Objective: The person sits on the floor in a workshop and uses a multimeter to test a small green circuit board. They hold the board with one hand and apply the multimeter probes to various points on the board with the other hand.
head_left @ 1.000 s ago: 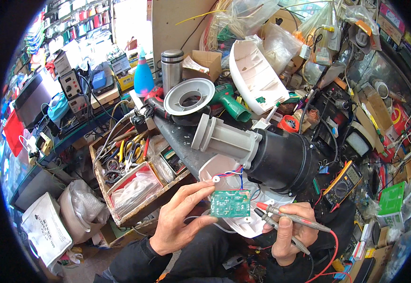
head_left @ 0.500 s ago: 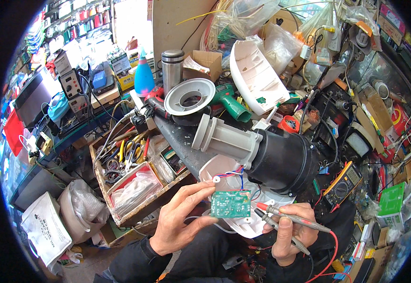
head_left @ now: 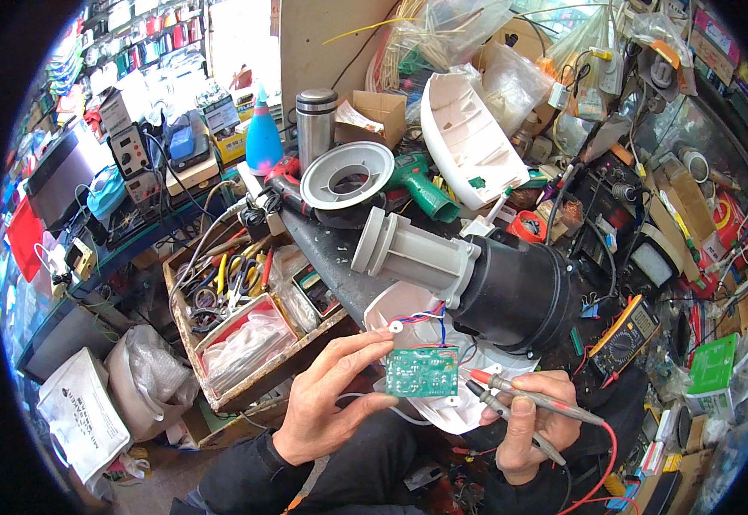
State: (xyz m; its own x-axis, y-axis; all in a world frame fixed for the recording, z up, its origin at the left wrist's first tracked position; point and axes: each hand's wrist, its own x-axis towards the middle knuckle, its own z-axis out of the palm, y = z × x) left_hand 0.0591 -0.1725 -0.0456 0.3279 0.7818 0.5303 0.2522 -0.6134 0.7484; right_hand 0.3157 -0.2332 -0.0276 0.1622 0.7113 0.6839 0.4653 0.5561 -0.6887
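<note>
Head view: the left hand (head_left: 329, 402) has its grip closed on the left edge of a green circuit board (head_left: 422, 372), at five o'clock from the view's centre. Four o'clock from the board, the right hand (head_left: 530, 422) has its grip clamped on a red-tipped probe (head_left: 492, 379) and a black-tipped probe (head_left: 491, 400); whether their tips touch the board I cannot tell. Beyond, a black housing (head_left: 515, 296) lies at two o'clock, a yellow-edged multimeter (head_left: 623, 339) at three, and a steel flask (head_left: 315, 133), farthest, at eleven.
</note>
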